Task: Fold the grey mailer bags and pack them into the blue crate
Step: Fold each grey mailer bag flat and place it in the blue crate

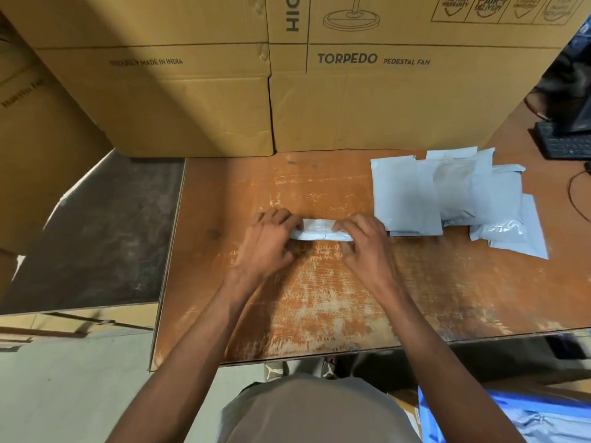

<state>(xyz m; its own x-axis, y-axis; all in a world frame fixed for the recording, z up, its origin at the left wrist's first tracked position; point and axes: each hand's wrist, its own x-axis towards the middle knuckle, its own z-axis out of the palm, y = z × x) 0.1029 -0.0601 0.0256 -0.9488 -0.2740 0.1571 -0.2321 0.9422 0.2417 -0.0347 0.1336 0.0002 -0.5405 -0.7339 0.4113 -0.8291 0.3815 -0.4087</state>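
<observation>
Here, curled fingers pinch each end of a folded mailer bag [319, 231]: the left hand [271, 241] grips its left end and the right hand [364, 241] its right end. The bag is a narrow, pale grey strip, glossy and creased, with a seam across its middle, lying flat on the worn orange-brown table [319, 298]. To its right, near the right hand, sits a loose pile of unfolded grey mailer bags [447, 193], overlapping. The blue crate [505, 417] shows at the lower right, below the table edge.
</observation>
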